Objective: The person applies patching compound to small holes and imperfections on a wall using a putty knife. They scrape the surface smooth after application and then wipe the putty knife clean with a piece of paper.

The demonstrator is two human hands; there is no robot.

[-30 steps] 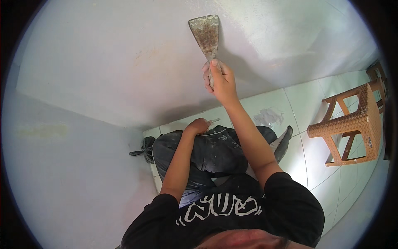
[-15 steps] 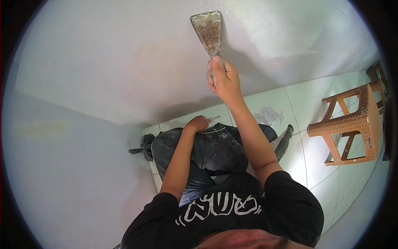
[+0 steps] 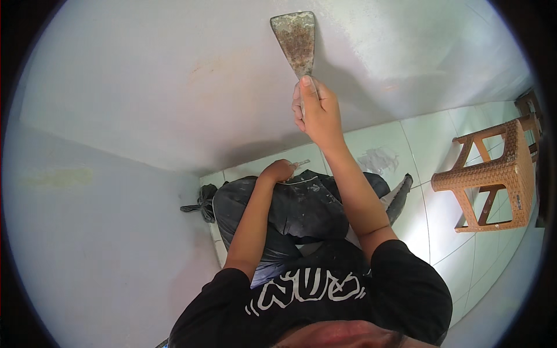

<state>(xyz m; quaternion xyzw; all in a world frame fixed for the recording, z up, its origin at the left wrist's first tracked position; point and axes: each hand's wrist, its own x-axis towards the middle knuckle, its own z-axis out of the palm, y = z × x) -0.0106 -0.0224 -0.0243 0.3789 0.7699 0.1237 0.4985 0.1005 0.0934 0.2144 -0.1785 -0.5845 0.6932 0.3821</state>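
Observation:
My right hand point(image 3: 319, 113) is closed around the handle of a putty knife point(image 3: 296, 42), thumb laid along it. The wide, tapered blade is rusty, smeared with dried pale filler, and points up in front of the pale wall point(image 3: 162, 110). Whether its edge touches the wall is hard to tell; its shadow falls just to the right. Low over my knee, my left hand point(image 3: 278, 170) is closed, and a thin, pale grey piece point(image 3: 303, 163) sticks out past its fingers. The rest of that thing is hidden in the hand.
On the right, a brown woven-pattern stool point(image 3: 478, 177) lies tipped over on the white floor tiles point(image 3: 413, 142). A smear of grey-white filler point(image 3: 378, 160) marks the floor beyond my knee. A knotted black plastic bag point(image 3: 203, 204) sits in the left corner by the side wall point(image 3: 110, 232).
My right hand and the putty knife have shifted slightly up and to the right. My left hand stays almost where it was.

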